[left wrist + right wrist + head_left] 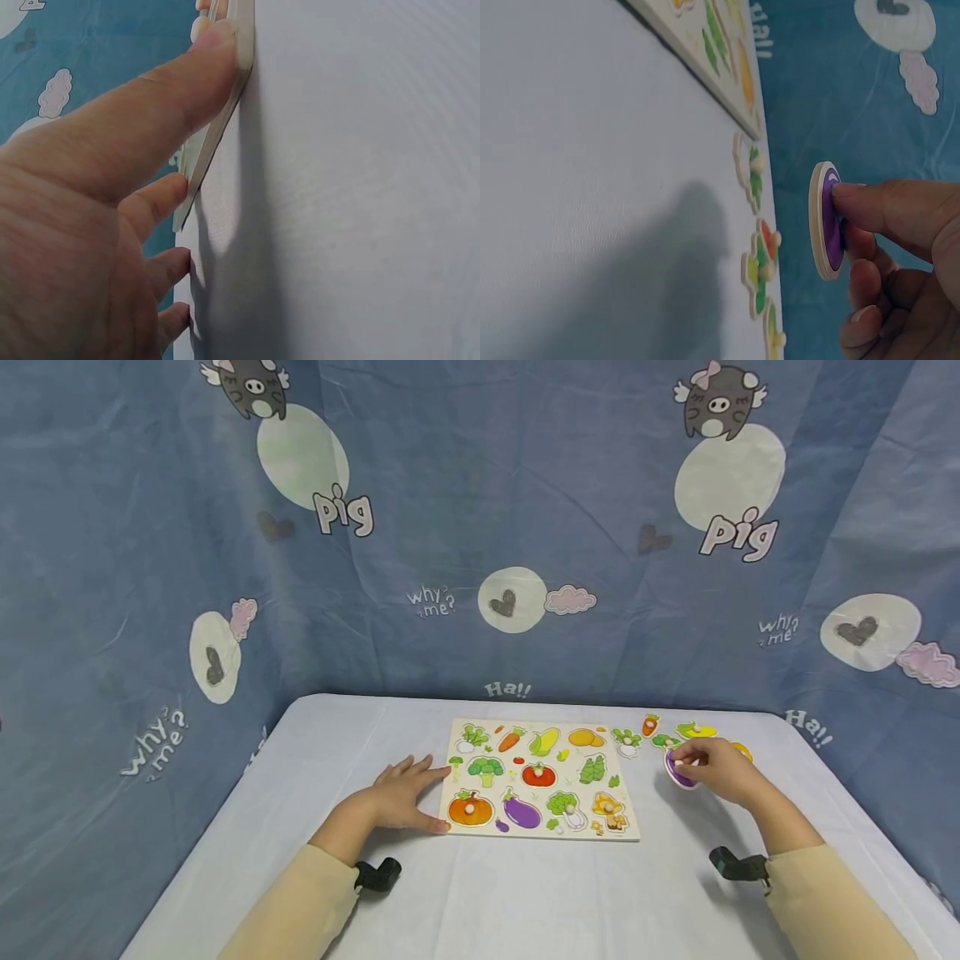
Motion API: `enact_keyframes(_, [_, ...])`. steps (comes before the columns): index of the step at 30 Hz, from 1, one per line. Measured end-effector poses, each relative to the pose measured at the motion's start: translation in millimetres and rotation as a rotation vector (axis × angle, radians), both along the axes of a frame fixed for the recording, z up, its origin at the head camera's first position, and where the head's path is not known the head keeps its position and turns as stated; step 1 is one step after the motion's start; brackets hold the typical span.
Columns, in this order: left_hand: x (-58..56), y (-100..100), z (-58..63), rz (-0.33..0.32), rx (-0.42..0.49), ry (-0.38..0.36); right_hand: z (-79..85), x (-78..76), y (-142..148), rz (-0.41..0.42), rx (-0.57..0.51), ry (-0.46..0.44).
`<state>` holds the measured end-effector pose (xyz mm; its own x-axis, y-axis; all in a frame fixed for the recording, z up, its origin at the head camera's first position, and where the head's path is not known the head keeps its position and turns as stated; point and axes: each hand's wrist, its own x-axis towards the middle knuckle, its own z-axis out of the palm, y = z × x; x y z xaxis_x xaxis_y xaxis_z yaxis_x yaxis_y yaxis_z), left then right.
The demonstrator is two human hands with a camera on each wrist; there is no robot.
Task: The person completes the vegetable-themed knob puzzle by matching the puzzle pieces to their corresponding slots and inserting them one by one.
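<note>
My right hand [720, 767] pinches a purple eggplant puzzle piece [826, 225] between thumb and fingers, raised above the table to the right of the board. Its pale wooden edge shows in the right wrist view. A wooden vegetable puzzle board [498, 789] lies flat on the table. At its left side my left hand [402, 795] is spread, the thumb [180, 90] touching the near left corner and the index fingertip at the left edge. On the board, the pumpkin [470, 810], tomato [538, 775], leafy cabbage [570, 810] and mushroom [607, 804] have knobs. A purple eggplant picture [521, 812] lies beside the pumpkin.
Several loose knobbed pieces lie right of the board: a radish [627, 742], a carrot [650, 724], a green-topped piece [665, 741] and a corn [696, 730]. An orange-yellow piece [742, 750] is partly hidden behind my right hand. A patterned blue cloth [450, 543] hangs behind the white table.
</note>
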<state>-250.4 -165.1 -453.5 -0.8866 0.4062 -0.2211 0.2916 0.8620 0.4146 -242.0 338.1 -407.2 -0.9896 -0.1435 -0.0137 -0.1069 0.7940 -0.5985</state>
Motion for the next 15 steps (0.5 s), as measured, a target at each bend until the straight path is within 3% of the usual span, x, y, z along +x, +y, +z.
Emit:
enact_keyframes(5, [-0.3,1.0,1.6,0.004,-0.018,-0.004,0.6,1.3,-11.9,0.034,0.003,0.044])
enact_keyframes(15, [-0.5,3.5,3.8,0.001,-0.032,-0.006,2.4,5.3,-31.8,0.072,-0.012,0.045])
